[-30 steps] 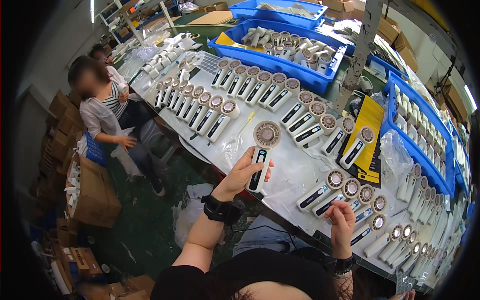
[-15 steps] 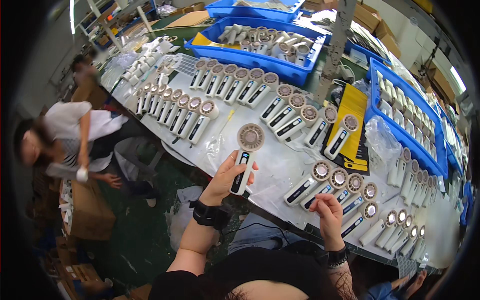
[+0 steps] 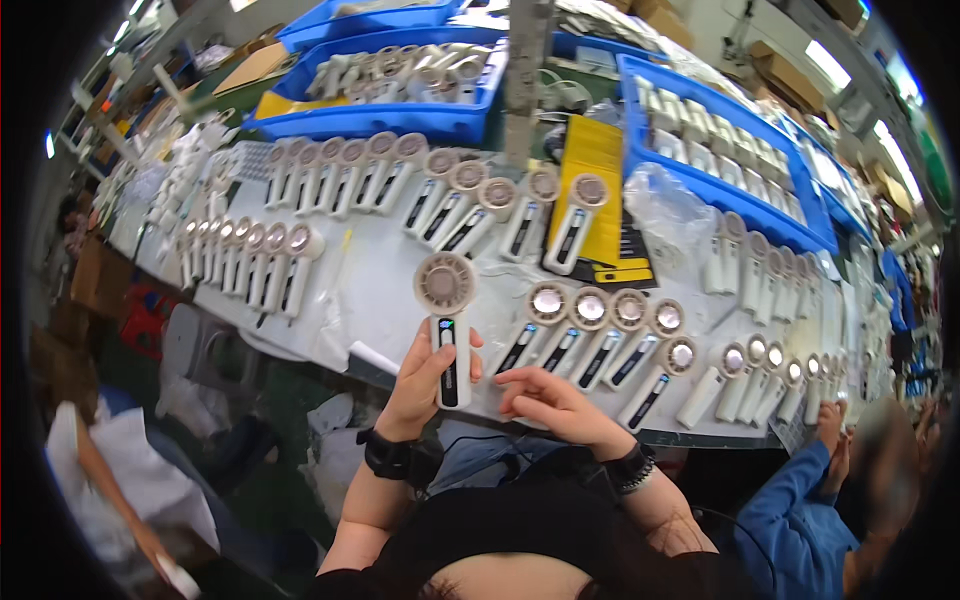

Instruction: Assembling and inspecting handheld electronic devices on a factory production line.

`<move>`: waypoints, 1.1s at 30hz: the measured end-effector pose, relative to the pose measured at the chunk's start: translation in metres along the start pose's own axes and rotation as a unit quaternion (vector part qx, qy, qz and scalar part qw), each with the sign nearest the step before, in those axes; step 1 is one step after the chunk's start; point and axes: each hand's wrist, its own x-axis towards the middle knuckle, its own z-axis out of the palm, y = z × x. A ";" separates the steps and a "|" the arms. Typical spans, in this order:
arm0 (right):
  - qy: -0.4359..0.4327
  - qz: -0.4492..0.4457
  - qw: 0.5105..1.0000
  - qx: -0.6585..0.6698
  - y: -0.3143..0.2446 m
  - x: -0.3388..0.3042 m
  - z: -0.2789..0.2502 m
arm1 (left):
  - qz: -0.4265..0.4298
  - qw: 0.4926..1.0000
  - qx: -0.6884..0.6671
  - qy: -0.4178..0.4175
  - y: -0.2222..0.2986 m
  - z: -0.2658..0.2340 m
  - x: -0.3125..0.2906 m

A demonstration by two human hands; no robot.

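Upright in my left hand [image 3: 412, 392] is a white handheld fan [image 3: 446, 285] with a round grille and a dark strip down its handle. A small display glows on the strip, and my thumb lies over it just below. My right hand [image 3: 550, 405] hovers just to the right of the fan's handle, apart from it. Its fingers are partly stretched toward the fan, with nothing in them. Beyond my right hand, a group of similar fans [image 3: 590, 310] lies on the table [image 3: 375, 270].
More fans stand in rows [image 3: 340, 175] at the left and back. Blue bins [image 3: 440, 125] hold white parts at the back. A yellow sheet [image 3: 590, 150] and a clear plastic bag [image 3: 670, 205] lie near a post [image 3: 522, 90]. A person in blue [image 3: 800, 520] sits at right.
The view has swung to the right. My right hand has moved left toward the fan, its fingers now stretched out further. The fan stays in my left hand.
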 end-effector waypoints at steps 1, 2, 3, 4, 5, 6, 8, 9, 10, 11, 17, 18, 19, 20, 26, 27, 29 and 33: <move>-0.035 0.001 0.999 -0.006 0.002 0.001 -0.003 | -0.001 1.000 -0.002 -0.008 -0.007 0.008 0.005; -0.060 0.002 0.998 -0.014 0.003 -0.001 -0.007 | -0.012 0.999 -0.017 -0.033 -0.014 0.014 0.008; -0.050 -0.019 0.998 -0.030 0.008 0.000 -0.008 | -0.009 0.999 0.044 -0.017 -0.016 0.014 0.007; -0.040 -0.040 0.997 -0.047 0.012 0.003 -0.006 | -0.004 0.995 0.103 -0.004 -0.021 0.018 0.008; -0.031 -0.042 0.998 -0.033 0.009 0.005 -0.003 | -0.013 0.995 0.091 -0.026 -0.025 0.025 0.007; -0.026 -0.044 0.999 -0.018 0.006 0.006 0.002 | -0.008 0.996 0.090 -0.021 -0.026 0.030 0.002; 0.018 -0.049 0.998 -0.033 0.010 0.004 0.001 | -0.008 0.996 0.081 -0.027 -0.040 0.042 -0.002; 0.040 -0.057 0.997 -0.042 0.013 0.006 0.000 | -0.011 0.995 0.093 -0.024 -0.045 0.046 -0.001; 0.059 -0.066 0.995 -0.050 0.015 0.006 0.000 | -0.013 0.994 0.107 -0.020 -0.050 0.050 0.000; 0.064 -0.069 0.994 -0.055 0.014 0.006 -0.001 | -0.012 0.992 0.122 -0.014 -0.053 0.052 0.001; 0.101 -0.131 0.985 0.045 0.002 -0.003 -0.007 | 0.007 0.953 0.293 -0.073 -0.027 0.019 -0.001; 0.113 -0.149 0.981 0.057 0.000 -0.004 -0.009 | 0.069 0.921 0.382 -0.029 -0.020 0.019 -0.001; 0.119 -0.152 0.980 0.053 -0.001 -0.005 -0.012 | 0.070 0.922 0.379 -0.037 -0.019 0.011 -0.001; 0.117 -0.153 0.978 0.086 -0.003 -0.006 -0.017 | 0.068 0.944 0.323 0.014 -0.020 0.000 -0.003; 0.168 -0.136 0.959 0.184 -0.008 -0.010 -0.032 | 0.075 0.953 0.257 0.143 -0.020 -0.048 -0.020; 0.171 -0.140 0.958 0.184 -0.008 -0.011 -0.034 | 0.082 0.946 0.271 0.160 -0.022 -0.050 -0.021; 0.190 -0.150 0.956 0.167 -0.008 -0.011 -0.037 | 0.097 0.929 0.298 0.196 -0.027 -0.055 -0.021; 0.210 -0.148 0.953 0.161 -0.011 -0.013 -0.037 | 0.118 0.919 0.314 0.205 -0.036 -0.066 -0.018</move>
